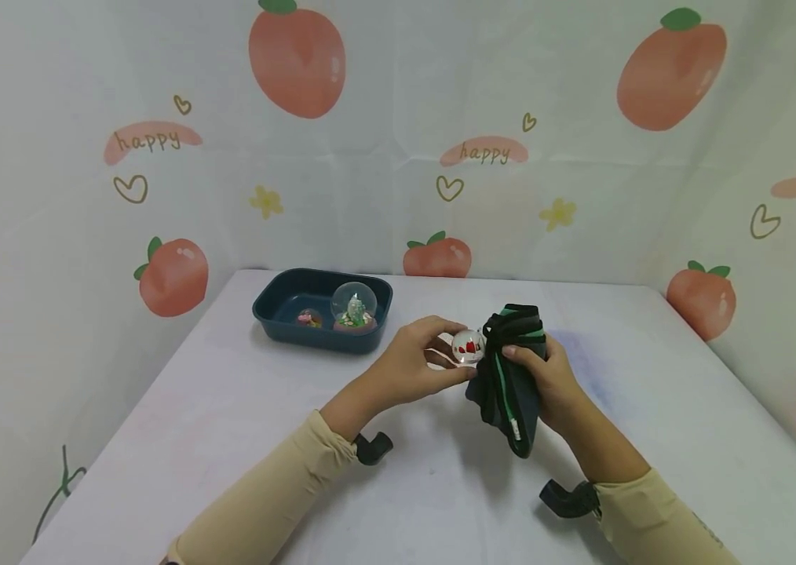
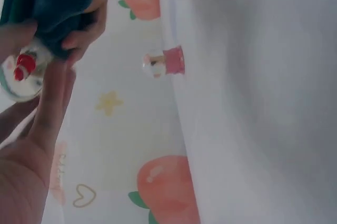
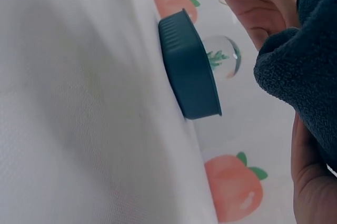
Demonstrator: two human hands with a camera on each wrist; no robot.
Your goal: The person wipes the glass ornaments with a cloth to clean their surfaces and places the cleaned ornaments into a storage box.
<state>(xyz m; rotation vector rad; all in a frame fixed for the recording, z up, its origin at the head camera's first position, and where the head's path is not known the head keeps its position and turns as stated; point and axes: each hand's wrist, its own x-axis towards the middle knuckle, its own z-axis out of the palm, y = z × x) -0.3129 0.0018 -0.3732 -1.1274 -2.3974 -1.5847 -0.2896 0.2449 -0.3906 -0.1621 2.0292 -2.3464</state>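
Observation:
My left hand (image 1: pixel 415 361) holds a small clear snow globe (image 1: pixel 468 346) with a red figure inside, fingers above and thumb below. Against the globe's right side lies a dark green and black cloth (image 1: pixel 521 392), bunched and hanging in folds. My right hand (image 1: pixel 555 384) grips that cloth, its thumb on top. Up close in the left wrist view, the red figure shows inside the globe (image 2: pixel 25 71), with the cloth (image 2: pixel 66 8) touching its edge. Cloth hides part of both hands in the right wrist view.
A dark blue tray (image 1: pixel 313 337) stands at the back left, holding a large snow globe (image 1: pixel 354 306) and a smaller one (image 1: pixel 309 318). Another small globe on a pink base (image 2: pixel 174 61) stands on the table, seen only in the left wrist view.

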